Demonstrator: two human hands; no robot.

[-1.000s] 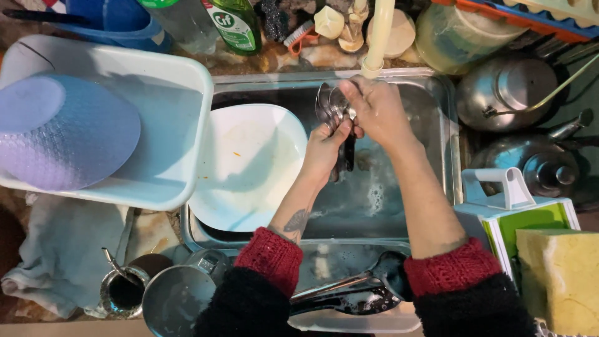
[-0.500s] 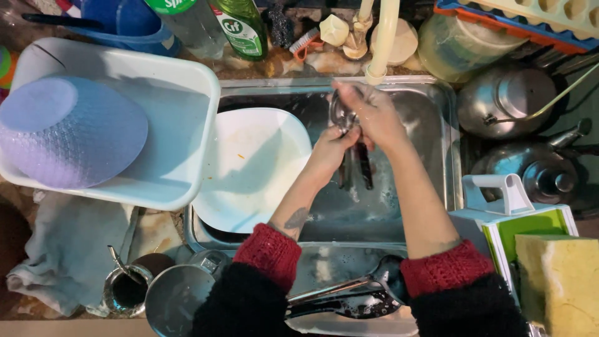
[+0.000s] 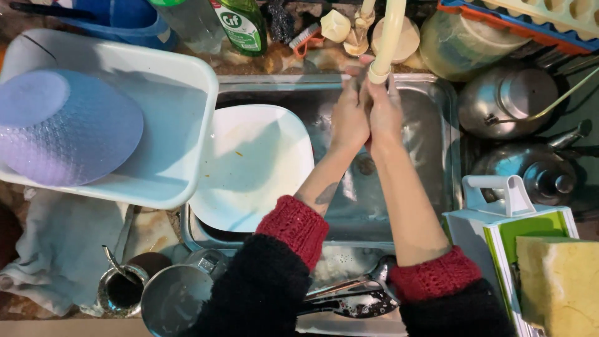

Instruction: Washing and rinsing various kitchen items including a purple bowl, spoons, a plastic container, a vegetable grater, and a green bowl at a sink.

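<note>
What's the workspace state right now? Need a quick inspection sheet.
Surface: steel sink, wet, suds near its front edge.
Job's things: cream faucet spout above the hands; what they hold is hidden.
Clutter: white square plate leaning in the sink; pale tub holding a lavender bowl; utensils at the sink front; metal cups; kettles; green dish soap bottle; yellow sponge.
Hands: left hand and right hand pressed together under the spout.
Cables: nothing seen.
Surroundings: grey cloth at left, egg tray top right.
</note>
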